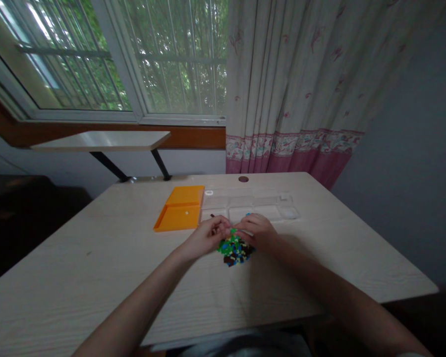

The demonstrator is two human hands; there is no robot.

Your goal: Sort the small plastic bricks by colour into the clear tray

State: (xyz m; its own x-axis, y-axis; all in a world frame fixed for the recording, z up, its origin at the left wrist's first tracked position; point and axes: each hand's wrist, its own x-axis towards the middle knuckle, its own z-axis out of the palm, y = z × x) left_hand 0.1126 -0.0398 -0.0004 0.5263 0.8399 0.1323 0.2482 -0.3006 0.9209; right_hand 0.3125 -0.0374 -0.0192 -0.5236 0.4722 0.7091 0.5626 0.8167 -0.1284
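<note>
A small heap of tiny coloured pieces [235, 251], green, blue, yellow and dark brown, lies on the pale wooden table [96, 258]. My left hand [208, 235] and my right hand [257, 230] meet just above the far edge of the heap, fingers curled and pinched together over it. What the fingertips hold is too small to make out. Behind the hands lies a clear plastic tray with compartments [252, 206], and a thin dark stick [212, 216] shows by its near left corner.
An orange two-part tray [180, 208] lies left of the clear tray, with one small pale piece in it. A round cable hole [243, 179] sits at the table's far edge. A wall shelf [100, 141], a window and a curtain [293, 89] stand behind.
</note>
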